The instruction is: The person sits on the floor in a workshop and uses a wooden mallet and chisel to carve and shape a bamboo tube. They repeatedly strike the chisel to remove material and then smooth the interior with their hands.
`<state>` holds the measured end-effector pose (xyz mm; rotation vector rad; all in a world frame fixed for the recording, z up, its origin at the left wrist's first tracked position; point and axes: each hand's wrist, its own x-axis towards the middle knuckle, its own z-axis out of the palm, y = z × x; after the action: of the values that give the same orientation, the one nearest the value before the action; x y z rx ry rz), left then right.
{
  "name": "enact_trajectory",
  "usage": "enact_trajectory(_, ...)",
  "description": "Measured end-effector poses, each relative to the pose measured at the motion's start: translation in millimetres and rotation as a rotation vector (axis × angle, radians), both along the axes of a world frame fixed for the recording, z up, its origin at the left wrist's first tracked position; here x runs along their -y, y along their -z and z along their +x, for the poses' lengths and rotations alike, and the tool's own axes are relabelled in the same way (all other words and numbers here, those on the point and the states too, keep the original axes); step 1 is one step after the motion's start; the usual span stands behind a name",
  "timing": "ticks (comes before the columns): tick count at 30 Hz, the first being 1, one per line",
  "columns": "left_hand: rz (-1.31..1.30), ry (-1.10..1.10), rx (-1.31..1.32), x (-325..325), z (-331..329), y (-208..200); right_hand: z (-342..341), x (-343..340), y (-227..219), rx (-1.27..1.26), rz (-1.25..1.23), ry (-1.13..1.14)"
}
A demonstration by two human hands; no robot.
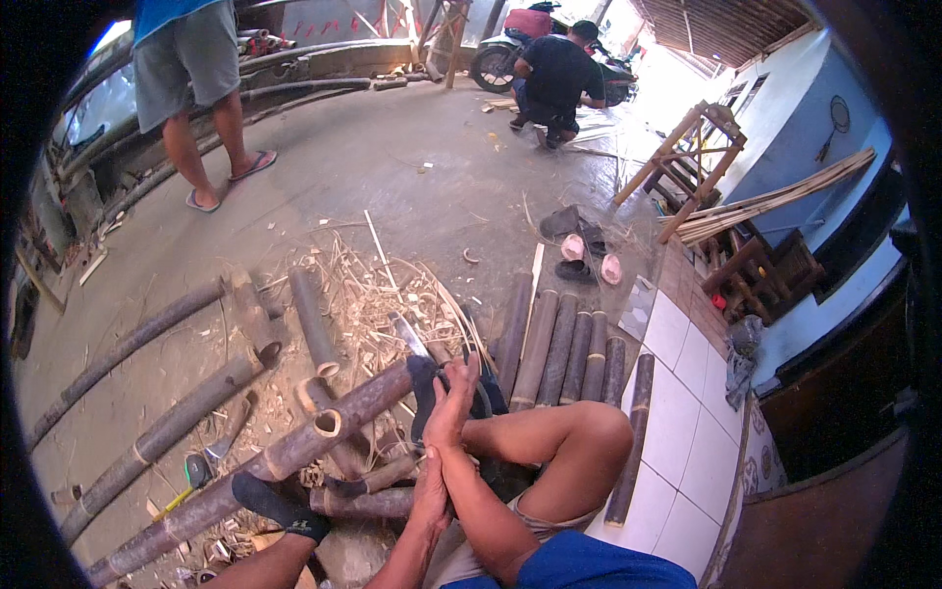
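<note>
My left hand (432,493) is closed around my right wrist, its fingers partly hidden. My right hand (451,401) is held out with fingers extended beside the dark sock (422,378) on my right foot; nothing shows in it. Just beyond lies a metal blade (406,334), with a short brown piece near its end. A long, thick bamboo pole (285,456) runs diagonally from the lower left to my feet, with my left foot in a dark sock (280,506) against it. Shorter bamboo pieces (368,503) lie beneath my hands.
Wood shavings (343,299) cover the floor ahead. Cut bamboo lengths (564,348) stand in a row at right, near white tiles (677,422). A hatchet (231,427) and tape measure (196,471) lie left. One person (186,79) stands far left; another (559,79) squats by a motorbike.
</note>
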<state>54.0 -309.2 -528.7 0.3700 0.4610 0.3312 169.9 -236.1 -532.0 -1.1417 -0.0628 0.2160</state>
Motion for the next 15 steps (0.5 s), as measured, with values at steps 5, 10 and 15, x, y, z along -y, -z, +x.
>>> enact_trajectory(5, 0.045, 0.030, -0.090, -11, 1, -3, 4, 9, -29, -0.191, 0.423, -0.388)
enact_trajectory(10, 0.083, -0.013, -0.150, 1, 4, -11, 6, 17, -40, -0.376, 0.430, -1.324)
enact_trajectory(15, 0.075, 0.004, -0.085, -2, 0, -8, 4, 1, -8, -0.451, -0.255, -1.179)
